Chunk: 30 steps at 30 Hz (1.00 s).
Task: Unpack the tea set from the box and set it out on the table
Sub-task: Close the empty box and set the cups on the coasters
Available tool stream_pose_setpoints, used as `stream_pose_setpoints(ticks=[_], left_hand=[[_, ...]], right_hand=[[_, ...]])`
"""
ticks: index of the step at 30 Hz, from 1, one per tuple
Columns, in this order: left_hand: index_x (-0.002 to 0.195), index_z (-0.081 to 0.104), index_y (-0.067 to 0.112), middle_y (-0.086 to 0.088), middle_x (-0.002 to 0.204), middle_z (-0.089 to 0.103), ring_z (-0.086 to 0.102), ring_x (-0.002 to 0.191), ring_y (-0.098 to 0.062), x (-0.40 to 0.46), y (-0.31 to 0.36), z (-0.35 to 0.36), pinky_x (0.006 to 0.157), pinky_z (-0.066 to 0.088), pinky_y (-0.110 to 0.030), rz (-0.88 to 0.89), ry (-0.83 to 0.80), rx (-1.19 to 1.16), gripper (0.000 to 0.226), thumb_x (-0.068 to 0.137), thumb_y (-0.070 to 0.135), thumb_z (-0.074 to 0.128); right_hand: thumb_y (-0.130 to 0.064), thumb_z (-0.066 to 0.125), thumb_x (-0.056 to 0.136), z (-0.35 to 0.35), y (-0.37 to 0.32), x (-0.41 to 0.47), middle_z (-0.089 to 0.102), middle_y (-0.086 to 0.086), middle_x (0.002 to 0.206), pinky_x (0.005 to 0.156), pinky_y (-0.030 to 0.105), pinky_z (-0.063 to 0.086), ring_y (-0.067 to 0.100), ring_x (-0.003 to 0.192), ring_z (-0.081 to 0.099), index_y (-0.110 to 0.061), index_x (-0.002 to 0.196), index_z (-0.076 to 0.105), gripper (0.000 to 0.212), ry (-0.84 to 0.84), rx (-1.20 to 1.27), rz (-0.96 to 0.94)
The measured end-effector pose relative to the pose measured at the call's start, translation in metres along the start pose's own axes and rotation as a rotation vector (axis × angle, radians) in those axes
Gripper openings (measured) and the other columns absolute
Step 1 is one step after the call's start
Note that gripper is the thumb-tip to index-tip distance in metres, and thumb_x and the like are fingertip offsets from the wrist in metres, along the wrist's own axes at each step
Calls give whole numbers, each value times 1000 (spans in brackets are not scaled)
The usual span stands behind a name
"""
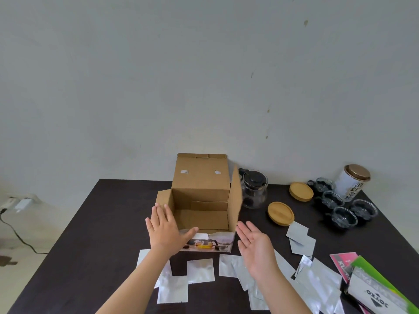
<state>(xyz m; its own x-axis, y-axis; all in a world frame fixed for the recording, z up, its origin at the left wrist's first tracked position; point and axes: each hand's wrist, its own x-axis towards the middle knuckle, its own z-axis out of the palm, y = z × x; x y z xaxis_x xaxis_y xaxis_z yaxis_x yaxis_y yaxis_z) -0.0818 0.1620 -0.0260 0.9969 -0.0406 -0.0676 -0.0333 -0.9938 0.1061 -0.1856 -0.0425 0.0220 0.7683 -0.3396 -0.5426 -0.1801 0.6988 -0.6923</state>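
Note:
An open cardboard box (200,191) stands mid-table with its flaps up and its inside bare. My left hand (165,230) is open, lying flat against the box's front left corner. My right hand (255,244) is open, palm turned inward, just off the box's front right corner and apart from it. Right of the box stand a glass teapot (254,192) with a black lid, two round wooden coasters (280,214), (301,191) and several small glass cups (344,217) in a cluster.
A white tea canister (352,182) with a bronze lid stands at the back right. Several silver foil sachets (200,270) lie along the near side of the dark table (95,234). Coloured packets (376,288) sit at the near right edge. A wall rises close behind.

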Motion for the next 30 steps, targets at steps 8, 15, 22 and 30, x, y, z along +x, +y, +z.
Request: stream_pose_setpoints(ticks=[8, 15, 22, 30], left_hand=[[147, -13, 5, -18, 155, -17, -8, 144, -38, -9, 4, -8, 115, 2, -52, -321, 112, -622, 130, 66, 74, 62], [149, 7, 21, -5, 152, 25, 30, 138, -28, -16, 11, -13, 108, 34, -44, -371, 300, -1157, 91, 83, 35, 69], [149, 16, 18, 3, 155, 23, 25, 141, -17, -28, 28, -4, 113, 29, -34, 126, 191, -602, 84, 85, 54, 56], [134, 49, 6, -9, 135, 55, 52, 124, -29, -27, 20, 21, 100, 41, -43, 251, 102, -134, 80, 87, 65, 23]], right_hand=[[-1, 37, 100, 14, 9, 9, 62, 7, 112, 117, 45, 23, 26, 132, 46, -5, 139, 43, 40, -27, -166, 63], [-4, 45, 98, 37, -15, 35, 57, 17, 131, 111, 42, 32, 28, 128, 50, -2, 137, 45, 40, 37, -180, 2], [0, 50, 91, 69, -38, 72, 64, 16, 98, 85, 40, 50, 31, 95, 63, 1, 122, 57, 31, 182, -380, -122], [2, 51, 82, 88, -49, 102, 43, 7, 64, 53, 28, 27, 16, 55, 37, -13, 68, 41, 23, 48, -554, -114]])
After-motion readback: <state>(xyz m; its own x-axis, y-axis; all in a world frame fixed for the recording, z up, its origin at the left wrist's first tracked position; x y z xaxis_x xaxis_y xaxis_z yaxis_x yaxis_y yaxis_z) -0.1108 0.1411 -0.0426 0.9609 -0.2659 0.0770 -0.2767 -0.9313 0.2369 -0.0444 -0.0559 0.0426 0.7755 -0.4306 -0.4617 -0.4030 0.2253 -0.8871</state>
